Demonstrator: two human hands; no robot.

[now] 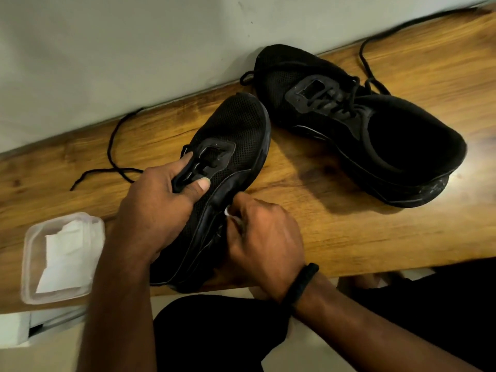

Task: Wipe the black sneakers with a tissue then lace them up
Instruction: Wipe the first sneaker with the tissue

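Two black sneakers lie on a wooden tabletop [349,224]. The near sneaker [236,130] points away from me, tilted on its side. My left hand [161,205] grips it at the tongue and lace area, thumb on the upper. My right hand [265,237] holds a small white tissue [228,212] against the sneaker's side, near the sole; the fingers hide most of the tissue. The far sneaker [375,124] sits to the right with a lace threaded loosely through it. A loose black lace [112,157] lies on the wood to the left.
A clear plastic container [32,251] with white tissues inside sits at the table's near left edge. A pale wall [134,49] runs along the back of the table. My dark-clothed legs [214,331] are below the front edge. A lace end [402,25] trails toward the back right.
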